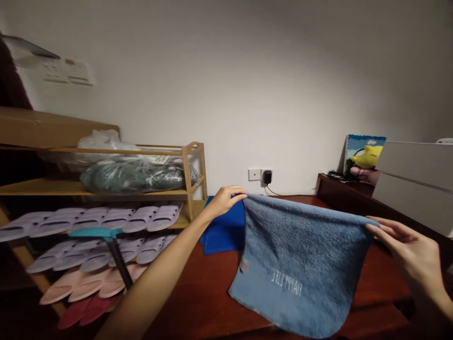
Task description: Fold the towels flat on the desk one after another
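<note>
A blue-grey towel (304, 245) hangs stretched between my two hands above a reddish-brown wooden surface (208, 288). White letters reading HAPPY LIFE show mirrored and upside down near its lower edge, with a small tag at the left side. My left hand (226, 200) pinches the upper left corner. At the upper right corner, my right hand (406, 241) grips the cloth between thumb and fingers. Behind the towel's left side, a bright blue folded item (224, 231) lies on the surface, partly hidden; its kind I cannot make out.
A wooden rack (193, 189) at left holds several rows of slippers (138, 219) and plastic-wrapped goods (138, 174). A teal-topped handle (95, 232) rises before it. White drawers (417, 179) stand at right, near a yellow plush toy (368, 157). A black plug (268, 177) sits in the wall socket.
</note>
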Demonstrator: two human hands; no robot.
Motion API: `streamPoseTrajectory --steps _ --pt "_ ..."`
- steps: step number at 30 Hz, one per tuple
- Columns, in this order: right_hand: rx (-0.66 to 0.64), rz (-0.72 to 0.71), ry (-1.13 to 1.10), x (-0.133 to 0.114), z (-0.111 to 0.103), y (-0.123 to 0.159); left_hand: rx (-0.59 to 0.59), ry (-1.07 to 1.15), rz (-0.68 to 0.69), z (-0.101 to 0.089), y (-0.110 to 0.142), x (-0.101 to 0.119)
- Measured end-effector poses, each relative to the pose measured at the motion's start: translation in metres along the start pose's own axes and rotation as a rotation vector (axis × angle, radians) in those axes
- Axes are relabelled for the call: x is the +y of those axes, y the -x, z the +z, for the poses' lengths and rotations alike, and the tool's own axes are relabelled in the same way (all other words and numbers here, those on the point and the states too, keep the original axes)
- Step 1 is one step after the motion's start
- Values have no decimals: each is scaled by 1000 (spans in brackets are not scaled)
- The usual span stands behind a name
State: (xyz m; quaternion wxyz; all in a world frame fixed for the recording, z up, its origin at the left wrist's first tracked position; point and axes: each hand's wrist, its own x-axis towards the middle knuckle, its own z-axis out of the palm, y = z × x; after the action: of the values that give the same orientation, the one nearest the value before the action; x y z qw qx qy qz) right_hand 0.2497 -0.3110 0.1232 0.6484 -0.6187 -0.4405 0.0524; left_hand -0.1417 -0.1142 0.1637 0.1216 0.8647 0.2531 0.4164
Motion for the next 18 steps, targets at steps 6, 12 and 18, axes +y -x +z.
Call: streamPoseTrajectory --steps 6,12,18 --pt "49 -138 46 -16 6 -10 47 -126 25 -24 5 21" --pt "58 -201 31 -28 12 -19 76 -310 119 -44 8 37" --pt "93 -289 37 -43 11 -19 169 -422 195 -63 18 63"
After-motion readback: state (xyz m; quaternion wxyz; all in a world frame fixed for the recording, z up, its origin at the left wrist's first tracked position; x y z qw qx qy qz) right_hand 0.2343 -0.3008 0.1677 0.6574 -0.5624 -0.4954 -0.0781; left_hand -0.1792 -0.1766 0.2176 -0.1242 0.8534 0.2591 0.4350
